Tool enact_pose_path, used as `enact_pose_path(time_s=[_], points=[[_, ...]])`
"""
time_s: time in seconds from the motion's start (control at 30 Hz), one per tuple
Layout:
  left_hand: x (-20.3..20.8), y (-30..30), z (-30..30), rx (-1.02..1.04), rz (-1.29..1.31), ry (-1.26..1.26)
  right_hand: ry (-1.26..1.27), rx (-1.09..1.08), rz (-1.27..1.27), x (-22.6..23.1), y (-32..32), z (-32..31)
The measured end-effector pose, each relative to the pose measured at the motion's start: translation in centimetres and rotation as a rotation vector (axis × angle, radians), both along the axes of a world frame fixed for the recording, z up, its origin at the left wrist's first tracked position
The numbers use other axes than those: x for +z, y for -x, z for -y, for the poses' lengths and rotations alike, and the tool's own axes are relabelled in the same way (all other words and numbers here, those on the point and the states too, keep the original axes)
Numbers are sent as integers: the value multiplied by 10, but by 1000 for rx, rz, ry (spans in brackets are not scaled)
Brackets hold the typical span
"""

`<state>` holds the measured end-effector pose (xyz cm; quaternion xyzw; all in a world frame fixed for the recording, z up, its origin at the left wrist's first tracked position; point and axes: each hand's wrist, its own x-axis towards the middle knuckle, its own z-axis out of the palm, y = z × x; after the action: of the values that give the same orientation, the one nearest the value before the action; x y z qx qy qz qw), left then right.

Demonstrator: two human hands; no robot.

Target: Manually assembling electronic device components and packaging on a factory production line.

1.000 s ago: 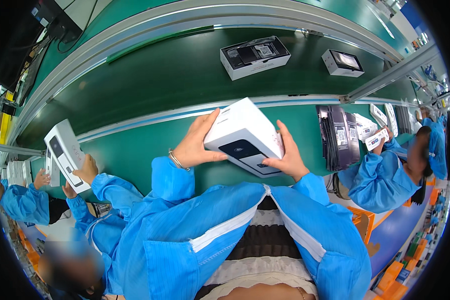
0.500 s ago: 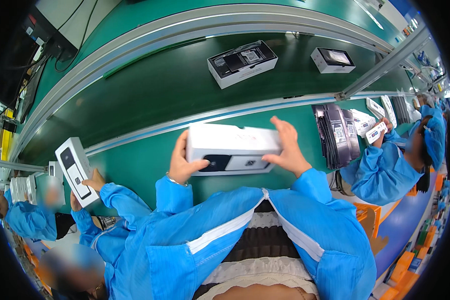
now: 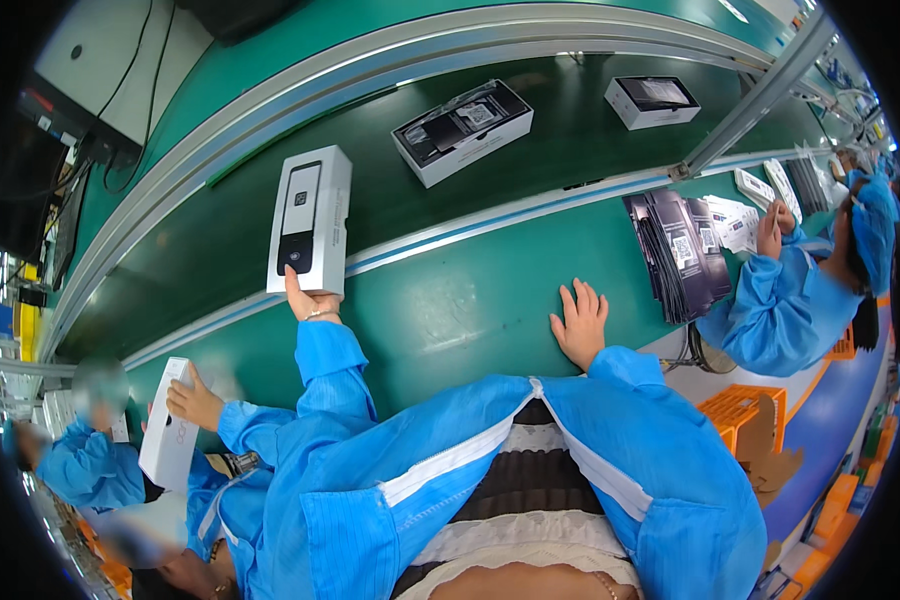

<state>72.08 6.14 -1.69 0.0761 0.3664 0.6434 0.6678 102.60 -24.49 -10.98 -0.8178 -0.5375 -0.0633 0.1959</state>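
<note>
My left hand [image 3: 312,296] grips the near end of a long white box [image 3: 327,215], thumb on its front face. The box has a dark device picture on it and stands or is held upright over the dark green belt; whether it touches the belt I cannot tell. My right hand [image 3: 581,322] lies with spread fingers on the green table [image 3: 450,315], holding nothing. To its right is a pile of dark printed leaflets [image 3: 670,255]. Farther off on the belt lie an open white box [image 3: 465,130] with dark contents and a smaller open box [image 3: 654,102].
A metal rail [image 3: 530,222] divides the table from the belt [image 3: 200,255]; a slanted metal post [image 3: 755,95] rises at right. At left a co-worker's hand [image 3: 196,400] holds another white box [image 3: 169,430]. Another co-worker's hands [image 3: 773,230] are beyond the leaflets. An orange crate [image 3: 740,412] is at lower right.
The box went from between both hands over the table to the belt at left, turned upright in my left hand. My right hand let go and came down onto the table.
</note>
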Motion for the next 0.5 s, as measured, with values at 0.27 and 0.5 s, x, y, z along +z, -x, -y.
enact_pose_path(time_s=[0.27, 0.5], points=[[-10, -18, -58, 140, -85, 106, -64, -6, 20, -11, -5, 7], [-32, -10, -93, -100, -335, 59, -115, -9, 8, -15, -9, 9]])
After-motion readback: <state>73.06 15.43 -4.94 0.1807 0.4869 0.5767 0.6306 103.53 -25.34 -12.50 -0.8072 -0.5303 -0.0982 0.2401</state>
